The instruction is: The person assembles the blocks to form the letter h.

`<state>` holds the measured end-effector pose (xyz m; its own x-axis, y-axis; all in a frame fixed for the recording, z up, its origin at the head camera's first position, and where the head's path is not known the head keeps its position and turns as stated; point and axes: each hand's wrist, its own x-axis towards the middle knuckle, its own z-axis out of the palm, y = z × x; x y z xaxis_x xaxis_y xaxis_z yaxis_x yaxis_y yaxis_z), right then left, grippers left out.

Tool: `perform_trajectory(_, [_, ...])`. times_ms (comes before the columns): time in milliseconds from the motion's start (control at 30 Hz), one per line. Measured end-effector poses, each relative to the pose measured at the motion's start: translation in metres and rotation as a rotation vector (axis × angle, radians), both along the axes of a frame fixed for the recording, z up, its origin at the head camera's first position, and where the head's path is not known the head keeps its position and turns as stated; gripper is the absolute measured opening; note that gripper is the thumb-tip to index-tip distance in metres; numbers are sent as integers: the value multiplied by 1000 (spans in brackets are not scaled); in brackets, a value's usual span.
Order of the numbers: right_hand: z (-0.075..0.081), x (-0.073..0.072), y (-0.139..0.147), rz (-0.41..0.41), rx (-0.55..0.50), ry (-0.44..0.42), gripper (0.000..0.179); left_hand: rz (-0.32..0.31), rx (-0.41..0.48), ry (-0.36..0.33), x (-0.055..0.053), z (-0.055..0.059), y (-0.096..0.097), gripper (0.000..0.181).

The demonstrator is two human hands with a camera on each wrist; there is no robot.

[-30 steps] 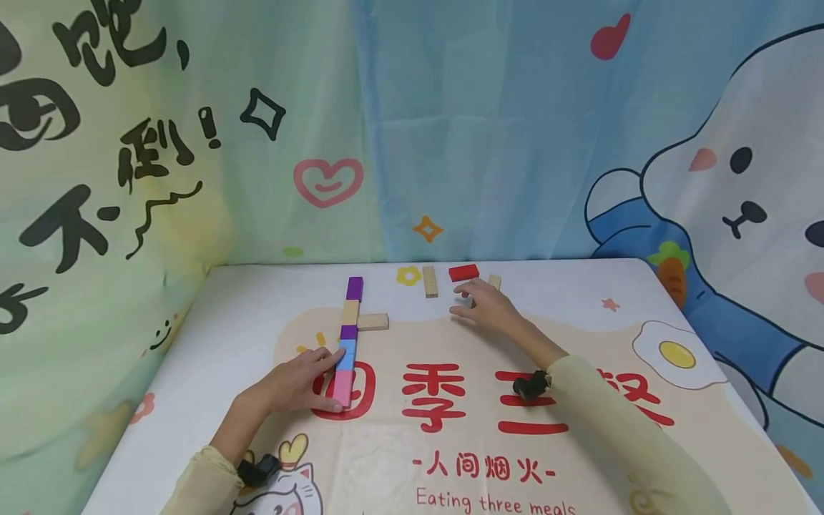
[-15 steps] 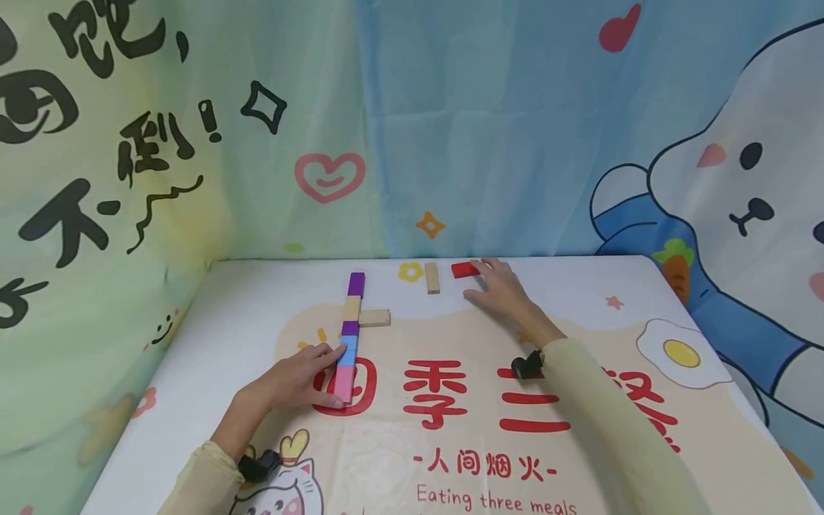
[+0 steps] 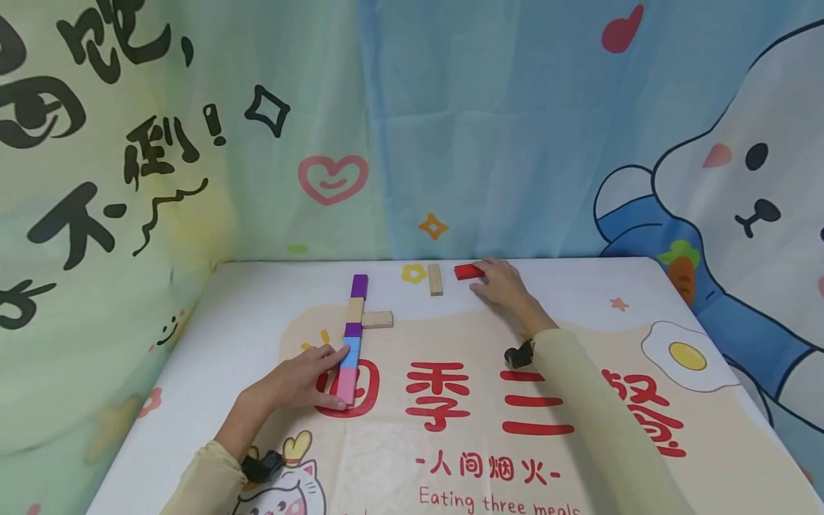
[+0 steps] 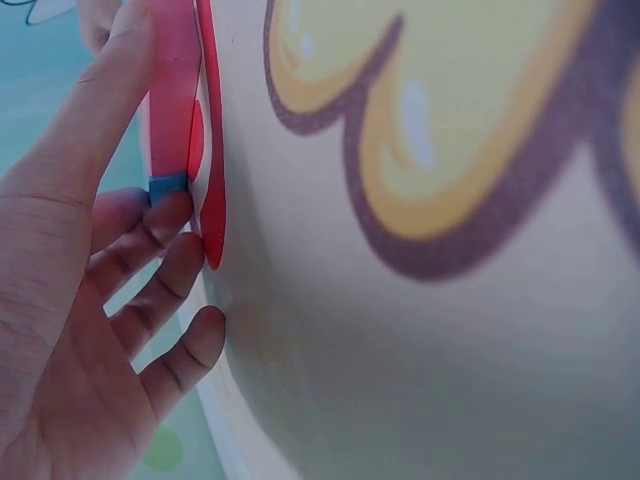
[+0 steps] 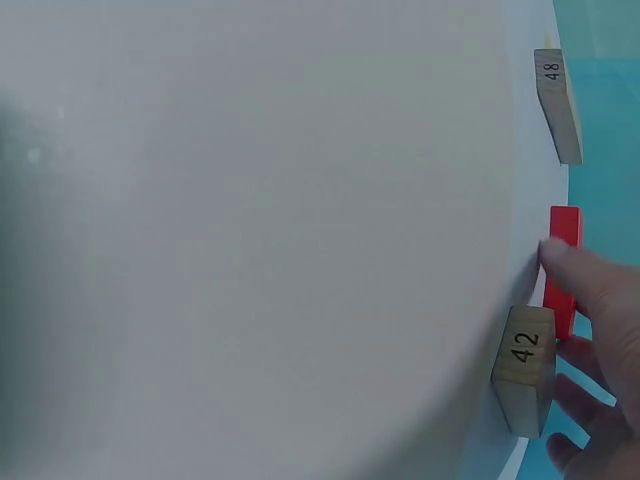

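Note:
A straight row of several blocks runs away from the person: a pink block [image 3: 346, 386] nearest, then blue [image 3: 350, 350], purple [image 3: 352, 330], bare wood [image 3: 355, 310] and purple [image 3: 359, 286]. From it a wooden block [image 3: 378, 320] sticks out to the right. My left hand [image 3: 296, 380] rests against the row's left side, its thumb at the pink block's near end and index finger beside the blue. At the table's far edge, my right hand [image 3: 503, 283] pinches the red block [image 3: 468, 272] at its right end. Beside those fingers lies a wooden block marked 42 [image 5: 525, 360], hidden in the head view.
Another wooden block [image 3: 435, 280], marked 48 in the right wrist view, lies left of the red one. A printed cloth [image 3: 476, 443] covers the table. Printed curtains [image 3: 489, 143] stand right behind the far edge.
My right hand has moved away from the person and a little right, onto the red block, covering the wooden block near it. My left hand has stayed at the row.

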<state>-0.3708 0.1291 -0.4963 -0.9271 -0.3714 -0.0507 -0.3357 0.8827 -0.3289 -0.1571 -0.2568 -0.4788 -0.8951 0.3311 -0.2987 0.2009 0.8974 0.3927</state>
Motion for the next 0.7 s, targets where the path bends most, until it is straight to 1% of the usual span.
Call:
perform_trajectory(333, [1,2,-6,-63,-76,-42,46,7,-4,-9,0,-3,0,102])
perform_trajectory(533, [2,3,-10,-65,-65,15,39,3,3,-3,0,-2,0,102])
perform_trajectory(700, [-3,0,-10,-35,-47,50,44,-7,9,6,1,-1,-1,102])
